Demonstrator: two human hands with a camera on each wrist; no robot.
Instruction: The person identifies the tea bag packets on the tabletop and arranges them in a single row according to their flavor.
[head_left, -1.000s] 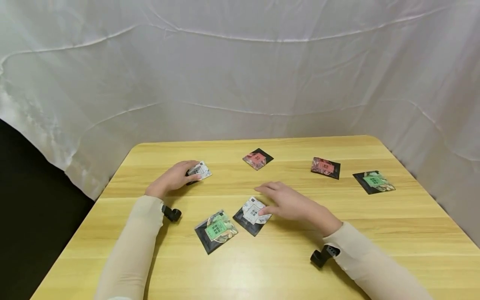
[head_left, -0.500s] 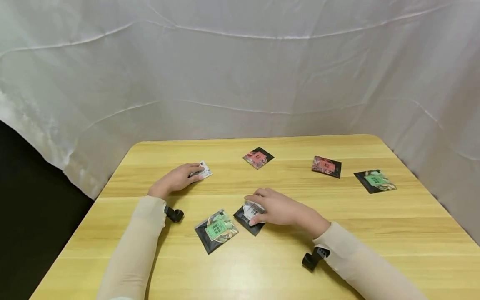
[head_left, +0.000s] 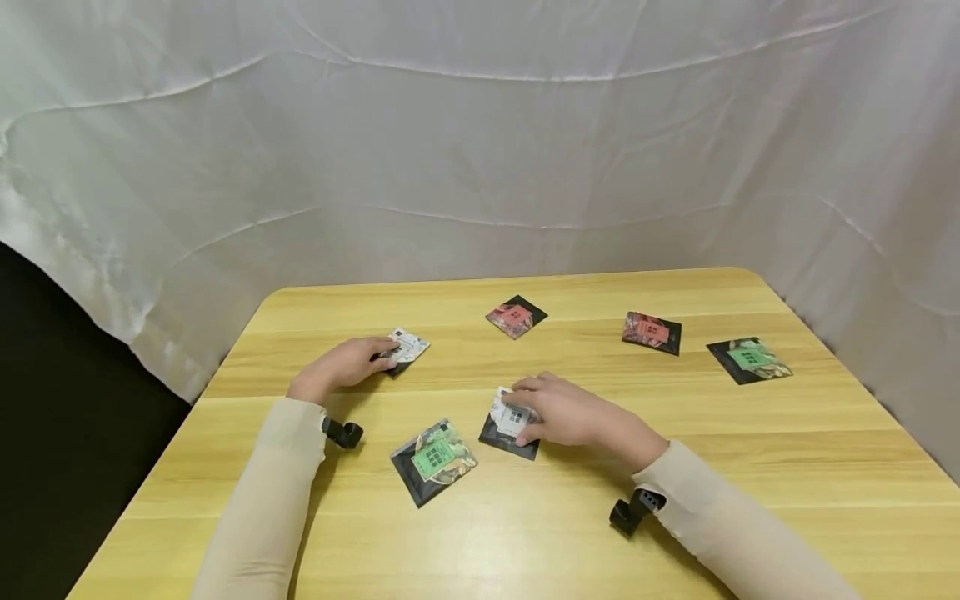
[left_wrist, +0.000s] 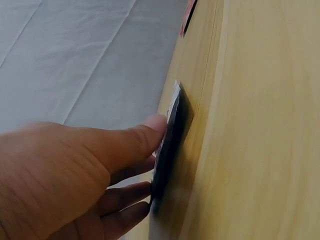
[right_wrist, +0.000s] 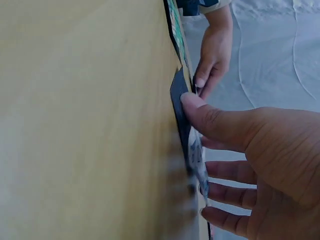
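Note:
My left hand (head_left: 347, 367) grips a flat white-and-black sachet (head_left: 408, 345) at the table's left side. In the left wrist view, the thumb lies on this sachet (left_wrist: 172, 130) and the fingers touch its far edge; it tilts a little off the wood. Near the middle, my right hand (head_left: 573, 412) holds a second white-and-black sachet (head_left: 510, 422) between thumb and fingers. The right wrist view has the thumb on the dark part of that sachet (right_wrist: 181, 112), with the fingers along its other edge. Left of it lies a green-and-black sachet (head_left: 433, 461), touched by neither hand.
On the wooden table (head_left: 480, 542), a red-and-black sachet (head_left: 516, 317) lies at the back. Another red-and-black sachet (head_left: 651, 332) and a green-and-black sachet (head_left: 748, 360) lie at the right. A pale curtain (head_left: 480, 150) hangs behind the table.
My right hand has come down onto the middle sachet, which has turned and shifted slightly right. The left sachet has turned a little in my left hand. The other sachets lie as before.

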